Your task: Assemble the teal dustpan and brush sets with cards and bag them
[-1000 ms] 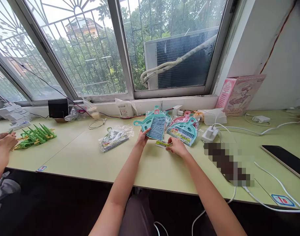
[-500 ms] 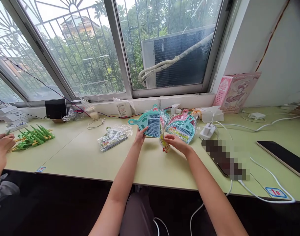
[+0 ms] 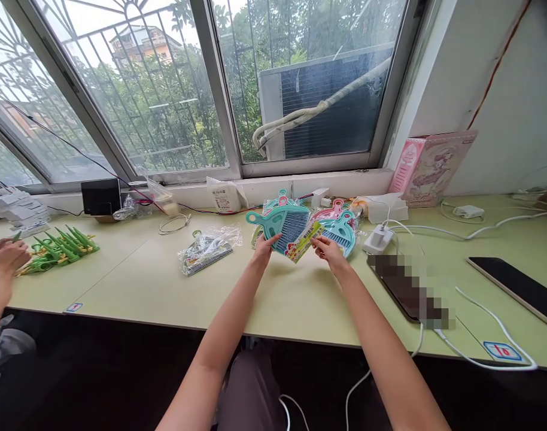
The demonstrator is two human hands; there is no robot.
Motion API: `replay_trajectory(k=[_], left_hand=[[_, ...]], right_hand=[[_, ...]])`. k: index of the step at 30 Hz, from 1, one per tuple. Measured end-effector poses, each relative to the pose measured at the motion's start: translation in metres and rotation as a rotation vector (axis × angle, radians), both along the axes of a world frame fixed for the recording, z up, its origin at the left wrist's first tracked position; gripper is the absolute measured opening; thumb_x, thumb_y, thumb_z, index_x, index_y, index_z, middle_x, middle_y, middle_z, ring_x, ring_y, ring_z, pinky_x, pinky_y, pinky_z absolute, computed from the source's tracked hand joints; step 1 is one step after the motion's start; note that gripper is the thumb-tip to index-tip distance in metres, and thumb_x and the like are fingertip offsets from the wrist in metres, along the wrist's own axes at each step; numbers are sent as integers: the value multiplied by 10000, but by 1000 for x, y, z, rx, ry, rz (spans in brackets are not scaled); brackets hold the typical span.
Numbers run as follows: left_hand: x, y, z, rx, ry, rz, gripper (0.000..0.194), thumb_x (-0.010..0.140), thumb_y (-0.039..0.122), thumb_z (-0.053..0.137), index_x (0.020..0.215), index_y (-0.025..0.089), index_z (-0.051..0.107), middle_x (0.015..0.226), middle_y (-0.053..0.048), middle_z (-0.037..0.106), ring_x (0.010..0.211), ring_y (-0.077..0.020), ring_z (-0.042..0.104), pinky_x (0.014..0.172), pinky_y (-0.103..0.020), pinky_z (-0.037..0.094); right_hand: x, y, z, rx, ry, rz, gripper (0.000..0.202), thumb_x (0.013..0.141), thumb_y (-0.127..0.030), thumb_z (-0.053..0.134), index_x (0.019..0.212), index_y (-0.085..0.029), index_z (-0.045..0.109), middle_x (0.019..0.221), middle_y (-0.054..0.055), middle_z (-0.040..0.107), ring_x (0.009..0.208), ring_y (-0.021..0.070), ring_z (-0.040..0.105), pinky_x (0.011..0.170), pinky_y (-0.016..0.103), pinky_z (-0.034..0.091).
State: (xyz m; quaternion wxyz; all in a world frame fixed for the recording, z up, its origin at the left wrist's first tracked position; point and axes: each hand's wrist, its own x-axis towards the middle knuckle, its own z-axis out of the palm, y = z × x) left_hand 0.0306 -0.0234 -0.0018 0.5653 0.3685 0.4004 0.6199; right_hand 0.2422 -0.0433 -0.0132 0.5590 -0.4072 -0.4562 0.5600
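Note:
My left hand point(image 3: 261, 249) grips the lower edge of a teal mini dustpan and brush set point(image 3: 280, 225), lifted slightly above the pale green desk point(image 3: 273, 299). My right hand point(image 3: 328, 250) pinches a yellow printed label card point(image 3: 304, 242) and holds it against the set's right side. Just behind lies a pile of bagged teal and pink dustpan sets point(image 3: 334, 225).
A clear plastic packet point(image 3: 208, 249) lies left of my hands. Green plastic clips point(image 3: 62, 246) sit far left by another person's hands point(image 3: 2, 257). Chargers and white cables point(image 3: 435, 230), a phone point(image 3: 406, 287), a tablet point(image 3: 516, 287) and a pink box point(image 3: 430, 164) fill the right.
My right hand lifted the label card off the desk and brought it up onto the teal set. My left hand shifted the set a little to the right.

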Motion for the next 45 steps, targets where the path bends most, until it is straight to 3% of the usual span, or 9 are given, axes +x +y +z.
replay_trajectory(k=[5, 11, 15, 19, 22, 26, 29, 34, 45], left_hand=[[10, -5, -2, 13, -29, -103, 549, 468, 241, 910, 953, 175, 661, 913, -50, 728, 896, -225, 678, 913, -394, 510], [23, -15, -3, 83, 8, -221, 620, 458, 211, 919, 1014, 159, 648, 1001, -90, 728, 992, -267, 668, 981, -440, 465], [27, -19, -4, 162, 43, -298, 650, 456, 173, 918, 1043, 157, 639, 1042, -101, 724, 975, -269, 661, 962, -445, 475], [28, -21, -3, 157, 74, -289, 630, 457, 155, 917, 1020, 142, 636, 996, -105, 728, 916, -267, 657, 922, -451, 492], [29, -22, -3, 142, 69, -268, 642, 443, 148, 917, 1019, 141, 634, 992, -106, 727, 920, -268, 655, 927, -454, 486], [30, -22, -1, 109, 36, -247, 694, 413, 135, 918, 1045, 154, 632, 1008, -104, 726, 963, -284, 652, 943, -459, 474], [30, -22, 1, 107, 30, -235, 709, 398, 132, 917, 1050, 159, 638, 1020, -100, 726, 995, -289, 651, 964, -455, 464], [31, -21, 2, 100, 19, -230, 659, 418, 126, 908, 1020, 159, 644, 999, -90, 727, 985, -279, 668, 989, -467, 462], [31, -20, 0, 95, 24, -310, 616, 486, 177, 907, 1045, 167, 649, 1060, -93, 710, 988, -249, 657, 1007, -453, 460]], right_hand=[[-4, 5, -6, 71, -107, -120, 508, 504, -632, 792, 654, -197, 576, 588, -18, 568, 424, 58, 346, 427, 247, 277], [0, 2, -3, 140, -475, -378, 399, 693, -622, 646, 741, -226, 628, 700, 42, 676, 654, 204, 596, 608, 306, 413], [1, -6, 5, 108, -640, -509, 378, 744, -616, 613, 766, -238, 637, 764, 58, 697, 713, 229, 606, 628, 311, 393], [-1, -12, 10, 109, -760, -537, 333, 789, -578, 607, 769, -246, 630, 815, 65, 701, 756, 238, 601, 628, 309, 373], [-2, -13, 10, 101, -788, -541, 324, 802, -567, 603, 878, -252, 606, 838, 48, 689, 775, 233, 608, 645, 305, 383], [0, -4, 2, 100, -613, -607, 587, 701, -624, 667, 1103, -229, 501, 996, 86, 651, 879, 240, 608, 657, 309, 439], [1, 5, -4, 32, -284, -468, 650, 650, -587, 718, 1144, -248, 465, 1120, 99, 627, 950, 234, 615, 665, 308, 510], [-5, 6, -5, -73, 54, -28, 405, 706, -414, 730, 1042, -246, 577, 997, 46, 705, 870, 200, 685, 759, 327, 575], [-3, 1, -4, -108, 121, -66, 310, 645, -288, 773, 921, -211, 652, 929, 50, 751, 780, 226, 722, 702, 363, 602]])
